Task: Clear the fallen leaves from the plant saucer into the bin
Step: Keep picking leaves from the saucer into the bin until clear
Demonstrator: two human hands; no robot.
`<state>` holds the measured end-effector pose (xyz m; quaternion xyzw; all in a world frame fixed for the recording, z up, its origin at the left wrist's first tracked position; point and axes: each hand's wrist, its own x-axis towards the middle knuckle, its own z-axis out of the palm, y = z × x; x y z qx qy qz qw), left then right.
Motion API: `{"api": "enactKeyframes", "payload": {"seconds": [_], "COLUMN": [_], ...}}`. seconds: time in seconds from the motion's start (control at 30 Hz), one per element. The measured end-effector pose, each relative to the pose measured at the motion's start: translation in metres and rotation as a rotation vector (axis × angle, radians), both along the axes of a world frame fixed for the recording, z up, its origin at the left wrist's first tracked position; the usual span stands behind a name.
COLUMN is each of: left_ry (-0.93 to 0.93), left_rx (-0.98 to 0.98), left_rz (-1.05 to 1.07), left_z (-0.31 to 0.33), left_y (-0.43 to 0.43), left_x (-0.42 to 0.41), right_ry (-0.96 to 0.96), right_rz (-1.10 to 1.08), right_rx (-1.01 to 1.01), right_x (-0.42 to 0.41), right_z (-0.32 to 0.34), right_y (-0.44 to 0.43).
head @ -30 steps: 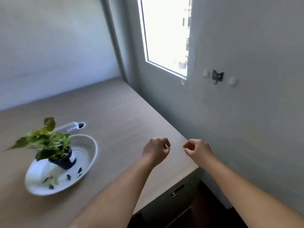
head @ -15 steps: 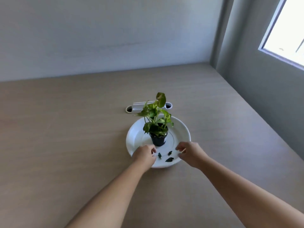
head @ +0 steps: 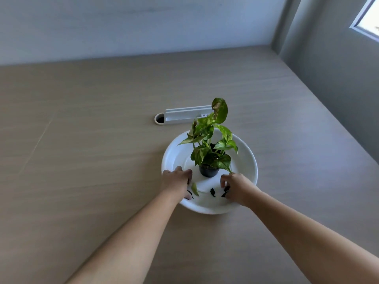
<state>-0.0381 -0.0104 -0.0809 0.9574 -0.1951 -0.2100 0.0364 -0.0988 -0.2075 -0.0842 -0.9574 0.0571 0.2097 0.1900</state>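
Dark fallen leaf (head: 212, 192) lies just left of the right hand (head: 238, 187), its curled fingers (head: 223, 179) apparently pinching another; left hand (head: 176, 182) grip indeterminate.

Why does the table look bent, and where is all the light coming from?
Head view: the wide-angle lens bows the table edges and stretches the arms; daylight enters from the window at upper right, overexposed to white; the white saucer looks bright; the left hand and right hand are slightly soft.

Fingertips of both hands (head: 207, 186) curled out of sight; window (head: 367, 21) cut off at right edge.
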Motion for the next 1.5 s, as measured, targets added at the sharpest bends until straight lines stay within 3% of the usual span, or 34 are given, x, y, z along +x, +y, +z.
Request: {"api": "enactKeyframes", "payload": {"seconds": [0.2,0.5,0.73,0.93,1.07,1.27,1.5], "left_ry": [0.073,0.070,0.143,0.098,0.069,-0.018,-0.017], "left_rx": [-0.189,-0.375,-0.324,-0.366,-0.466,-0.730,-0.709], "left_rz": [0.045,0.188,0.038,0.078,0.153,0.531,0.465], "left_z": [0.000,0.001,-0.001,-0.003,-0.002,0.023,0.041], "left_y": [-0.003,0.000,-0.003,-0.004,0.000,0.031,-0.004], "left_x": [0.002,-0.003,-0.005,-0.006,-0.009,-0.009,-0.044], "right_ry": [-0.063,-0.118,-0.103,-0.138,-0.177,-0.279,-0.344], "right_rz": [0.023,-0.115,0.010,-0.029,-0.105,-0.464,-0.555], "right_rx": [0.025,0.166,0.205,0.151,0.199,0.352,0.421], "right_x": [0.002,-0.007,-0.006,-0.005,-0.009,-0.013,-0.049], "right_z": [-0.006,-0.004,0.000,-0.007,-0.010,0.006,0.032], "right_y": [-0.004,0.001,0.022,0.030,0.029,0.008,-0.027]}}
